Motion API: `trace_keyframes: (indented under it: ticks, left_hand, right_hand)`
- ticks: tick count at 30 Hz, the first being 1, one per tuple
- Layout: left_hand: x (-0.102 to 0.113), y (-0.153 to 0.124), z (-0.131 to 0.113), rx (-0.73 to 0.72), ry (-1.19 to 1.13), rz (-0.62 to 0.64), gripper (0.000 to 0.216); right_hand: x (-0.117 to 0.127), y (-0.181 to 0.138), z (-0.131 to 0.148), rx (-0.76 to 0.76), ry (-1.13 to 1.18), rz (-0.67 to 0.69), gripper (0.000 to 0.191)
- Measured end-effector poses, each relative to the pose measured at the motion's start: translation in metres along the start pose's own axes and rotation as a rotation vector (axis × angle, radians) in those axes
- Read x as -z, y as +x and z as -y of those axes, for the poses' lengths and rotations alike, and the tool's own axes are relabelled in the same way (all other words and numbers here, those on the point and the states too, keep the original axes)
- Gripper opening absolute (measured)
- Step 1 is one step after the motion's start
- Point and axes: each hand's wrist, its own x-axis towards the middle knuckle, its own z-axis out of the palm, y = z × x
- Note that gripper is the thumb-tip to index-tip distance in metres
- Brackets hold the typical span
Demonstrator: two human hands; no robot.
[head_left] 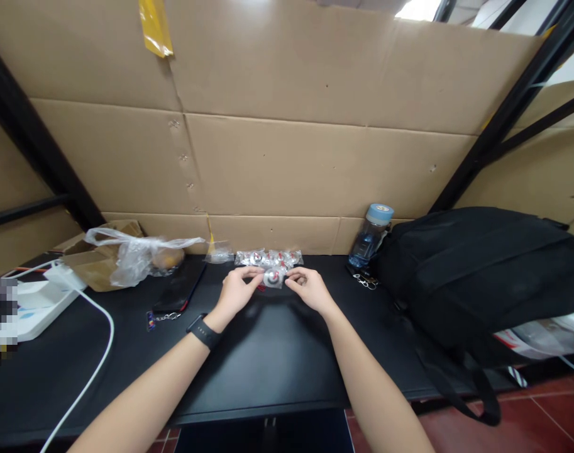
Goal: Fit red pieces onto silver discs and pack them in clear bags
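Observation:
Both my hands meet over a small clear plastic packet [273,277] holding a round white-and-red item, low above the black table [268,358]. My left hand [238,290], with a black watch on its wrist, pinches the packet's left edge. My right hand [307,287] pinches its right edge. Just behind them, against the cardboard wall, lies a row of several similar packets [269,257]. One more clear packet [219,254] lies a little to the left of that row.
A black backpack [480,277] fills the table's right side, with a blue-capped bottle [370,236] and keys [364,280] beside it. On the left are a crumpled plastic bag [136,255] on a cardboard box, a dark phone [179,286], a keychain [161,318], and a white power strip [36,302] with cable.

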Motion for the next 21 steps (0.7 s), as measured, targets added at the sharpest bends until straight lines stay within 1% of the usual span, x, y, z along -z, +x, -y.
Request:
trace_keyframes:
  ticks: [2,4,5,8,10,12,14,16,17,18,21]
  left_hand:
    - [0.005,0.016,0.008,0.079,0.024,-0.063,0.026]
    - [0.011,0.032,0.014,0.162,0.149,-0.104,0.028]
    - [0.013,0.040,0.016,0.191,0.224,-0.109,0.028]
    - [0.015,0.058,0.020,0.230,0.333,-0.095,0.024]
    - [0.014,0.062,0.021,0.242,0.369,-0.080,0.021]
    - [0.011,0.060,0.020,0.220,0.435,-0.080,0.021]
    - [0.010,0.054,0.018,0.143,0.551,-0.152,0.028]
    - [0.011,0.047,0.015,0.036,0.666,-0.235,0.036]
    - [0.012,0.045,0.013,-0.027,0.692,-0.222,0.036]
    - [0.014,0.042,0.012,-0.098,0.688,-0.146,0.034]
    - [0.020,0.034,0.009,-0.369,0.608,0.285,0.021]
  right_hand:
    - [0.006,0.001,0.000,0.003,-0.065,-0.035,0.021]
    - [0.016,0.002,-0.001,-0.003,-0.140,-0.055,0.018]
    - [0.021,0.003,-0.003,-0.011,-0.193,-0.068,0.017]
    - [0.035,0.002,-0.010,-0.049,-0.396,-0.091,0.017]
    - [0.042,0.000,-0.015,-0.074,-0.518,-0.059,0.023]
    - [0.046,-0.003,-0.019,-0.088,-0.593,0.025,0.038]
    - [0.049,-0.004,-0.023,-0.099,-0.628,0.110,0.052]
    - [0.050,-0.005,-0.025,-0.117,-0.641,0.153,0.055]
    - [0.050,-0.004,-0.026,-0.128,-0.642,0.157,0.053]
    - [0.049,-0.004,-0.026,-0.138,-0.641,0.153,0.051]
    - [0.048,-0.003,-0.025,-0.167,-0.635,0.121,0.042]
